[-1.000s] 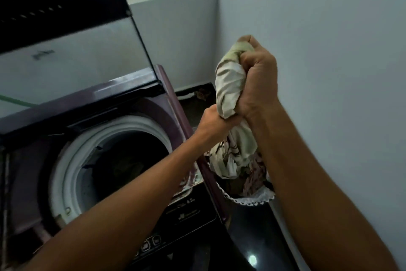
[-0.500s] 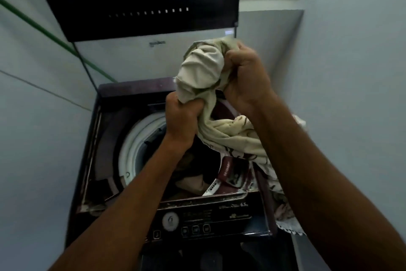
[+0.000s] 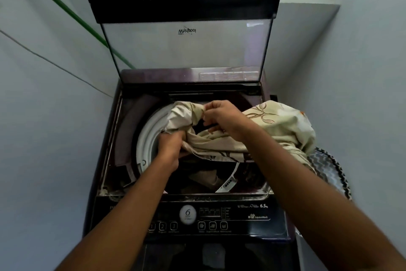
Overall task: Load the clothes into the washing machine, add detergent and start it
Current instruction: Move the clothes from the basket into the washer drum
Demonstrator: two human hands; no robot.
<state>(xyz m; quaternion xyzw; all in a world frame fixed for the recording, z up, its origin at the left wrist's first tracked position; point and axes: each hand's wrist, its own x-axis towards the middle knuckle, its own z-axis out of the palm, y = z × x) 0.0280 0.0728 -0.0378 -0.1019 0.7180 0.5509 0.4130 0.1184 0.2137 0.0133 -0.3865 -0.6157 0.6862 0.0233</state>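
Note:
A dark purple top-loading washing machine (image 3: 131, 117) stands with its glass lid (image 3: 186, 51) raised upright. A large cream cloth with a brown leaf print (image 3: 281, 123) stretches from the machine's right edge across the drum opening. My left hand (image 3: 169, 145) grips a bunch of it low over the white drum rim (image 3: 147, 139). Above the middle of the drum, my right hand (image 3: 222, 115) pinches a fold of the same cloth. Other clothes (image 3: 206, 178) lie dark inside the drum.
The control panel (image 3: 211, 218) with a round dial and several buttons runs along the front. A laundry basket with a zigzag pattern (image 3: 327, 172) sits at the machine's right side. Grey walls close in left and right; a green line (image 3: 66, 11) crosses the left wall.
Both hands have come down from chest height to the drum opening, carrying the cream cloth with them. More of the cloth now drapes over the machine's right edge.

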